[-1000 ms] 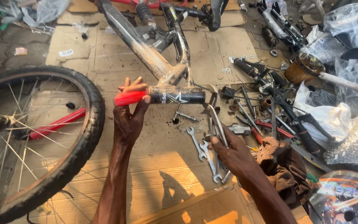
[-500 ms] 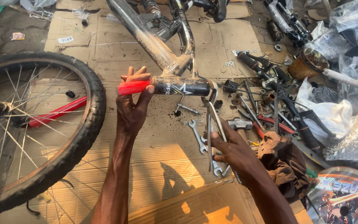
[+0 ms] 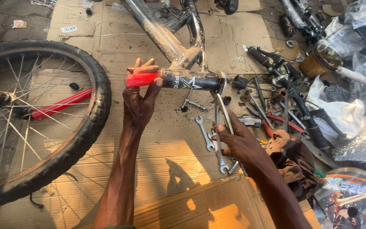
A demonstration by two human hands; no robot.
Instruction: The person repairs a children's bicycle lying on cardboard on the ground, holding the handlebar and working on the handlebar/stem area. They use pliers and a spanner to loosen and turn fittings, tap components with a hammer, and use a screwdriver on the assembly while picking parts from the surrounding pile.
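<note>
A bicycle frame (image 3: 162, 36) lies on flattened cardboard (image 3: 166, 140). Its black head tube (image 3: 191, 80) has a red end (image 3: 142, 79) pointing left. My left hand (image 3: 138, 101) wraps around that red end from below. My right hand (image 3: 238, 142) holds a long metal spanner (image 3: 222, 110) whose jaw sits on the right end of the head tube. Loose spanners (image 3: 206, 133) lie on the cardboard just under my right hand.
A bicycle wheel (image 3: 43, 118) with a tyre and a red bar behind its spokes lies at left. Several tools, bolts and bike parts (image 3: 276, 106) crowd the right side, with plastic bags (image 3: 339, 110), a rusty tin (image 3: 316, 63) and a brown rag (image 3: 293, 157).
The view has shifted slightly; both hands keep their grip, and the spanner stays on the tube's right end with little visible turn.
</note>
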